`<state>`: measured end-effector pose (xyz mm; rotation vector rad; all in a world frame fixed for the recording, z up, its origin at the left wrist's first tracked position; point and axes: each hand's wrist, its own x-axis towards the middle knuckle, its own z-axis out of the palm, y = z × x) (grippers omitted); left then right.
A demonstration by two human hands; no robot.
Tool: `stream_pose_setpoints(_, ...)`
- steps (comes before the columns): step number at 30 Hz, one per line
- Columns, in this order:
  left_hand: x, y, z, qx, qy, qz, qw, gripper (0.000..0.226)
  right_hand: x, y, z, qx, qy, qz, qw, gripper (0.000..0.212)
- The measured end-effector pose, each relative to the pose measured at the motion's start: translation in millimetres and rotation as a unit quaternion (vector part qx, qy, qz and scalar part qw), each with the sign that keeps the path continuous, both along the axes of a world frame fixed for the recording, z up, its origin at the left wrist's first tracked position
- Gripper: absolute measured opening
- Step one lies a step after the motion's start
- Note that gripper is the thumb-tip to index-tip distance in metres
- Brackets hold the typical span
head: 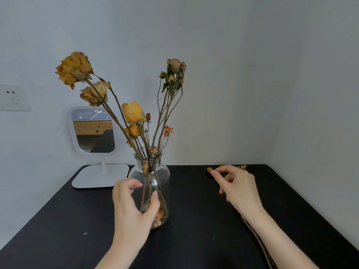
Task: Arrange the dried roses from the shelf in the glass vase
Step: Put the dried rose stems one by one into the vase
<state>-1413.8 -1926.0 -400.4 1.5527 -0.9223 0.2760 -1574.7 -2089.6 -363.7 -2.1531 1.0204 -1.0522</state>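
A clear glass vase (148,162) stands on the black table (194,239), a little left of centre. Several dried roses (74,68) with yellow and orange heads stand in it and fan left and upward. Loose petals lie at its bottom. My left hand (132,210) wraps the vase's lower body, thumb on the near right of the glass and fingers on the left. My right hand (239,187) rests to the right, its fingertips pinched on a loose dried rose sprig (209,169) lying on the table. The sprig's thin stems (258,239) run back under my forearm.
A white standing mirror (93,131) with a flat base sits at the table's back left, close behind the vase. A wall socket (13,97) is on the left wall. Pale walls close in the table behind and on the right.
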Motion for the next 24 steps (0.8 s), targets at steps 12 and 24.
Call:
stream_pose_setpoints(12, -92.3, -102.1, -32.7, 0.313, -0.057, -0.242, 0.917, 0.010, -96.4, -68.0, -45.9, 0.179, 0.116, -0.122, 0.969, 0.010)
stream_pose_setpoints(24, -130.1, -186.7, -51.8, 0.476, 0.055, -0.126, 0.869, 0.025, -96.0, -74.2, -63.6, 0.201, 0.239, -0.056, 0.948, 0.017)
